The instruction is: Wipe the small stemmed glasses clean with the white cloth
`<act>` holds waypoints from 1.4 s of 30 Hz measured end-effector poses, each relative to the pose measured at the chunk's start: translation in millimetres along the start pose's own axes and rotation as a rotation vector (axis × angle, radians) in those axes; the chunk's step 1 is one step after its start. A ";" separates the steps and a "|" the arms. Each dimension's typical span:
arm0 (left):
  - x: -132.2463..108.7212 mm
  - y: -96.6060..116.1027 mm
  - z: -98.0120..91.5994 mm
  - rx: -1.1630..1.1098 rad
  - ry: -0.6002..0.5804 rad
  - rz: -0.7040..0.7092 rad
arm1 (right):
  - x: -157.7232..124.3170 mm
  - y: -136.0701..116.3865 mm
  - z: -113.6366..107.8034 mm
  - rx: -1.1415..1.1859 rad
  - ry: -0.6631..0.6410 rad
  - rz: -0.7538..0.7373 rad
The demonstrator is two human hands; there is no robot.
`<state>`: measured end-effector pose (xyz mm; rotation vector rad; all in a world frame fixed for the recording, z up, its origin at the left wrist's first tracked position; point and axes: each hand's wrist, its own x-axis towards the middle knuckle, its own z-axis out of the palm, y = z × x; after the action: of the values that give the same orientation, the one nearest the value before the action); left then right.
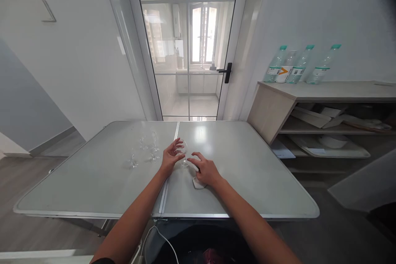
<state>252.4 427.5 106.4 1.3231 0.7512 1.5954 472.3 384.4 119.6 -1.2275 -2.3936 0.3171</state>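
Note:
Near the table's centre seam, a clear stemmed glass [185, 162] stands upright, its foot at or close to the tabletop. My left hand [170, 157] is closed around the bowl from the left, thumb in front and fingers behind. On the other side, my right hand [206, 170] has its thumb and index finger reaching toward the stem; I cannot tell whether they touch it. Its lower fingers curl over a small folded white cloth [199, 183], partly hidden under the palm. Further left stand more clear glasses [154, 154], faint against the pale surface.
The grey-white folding table [247, 173] has a metal edge and seam. To the right is a wooden shelf [278, 99] with several plastic bottles [320, 66] on top and trays inside. Beyond the table is a glass door [167, 57]. A white cable [165, 239] hangs by the front edge.

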 end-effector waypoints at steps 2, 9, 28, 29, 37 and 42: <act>-0.1 0.4 1.5 0.023 -0.018 -0.002 | 0.8 -5.4 -0.8 -0.081 -0.083 -0.032; -1.6 -0.3 7.6 0.132 -0.125 -0.021 | 2.9 -12.3 0.6 -0.178 -0.198 -0.070; -11.7 23.2 -26.8 0.571 0.325 0.356 | 9.5 39.9 -8.7 -0.187 -0.048 0.552; -10.9 24.4 -31.1 0.638 0.385 0.429 | 9.3 45.4 -11.4 -0.175 -0.033 0.585; 0.4 37.2 -34.1 1.191 0.661 0.544 | 9.4 67.6 -17.5 -0.158 0.044 0.758; 2.7 38.9 -34.0 1.365 0.720 0.413 | 9.9 67.6 -15.2 -0.150 0.087 0.824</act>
<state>209.5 417.2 133.4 1.8460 2.4238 1.9307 522.7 431.9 109.5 -2.2058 -1.7478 0.3124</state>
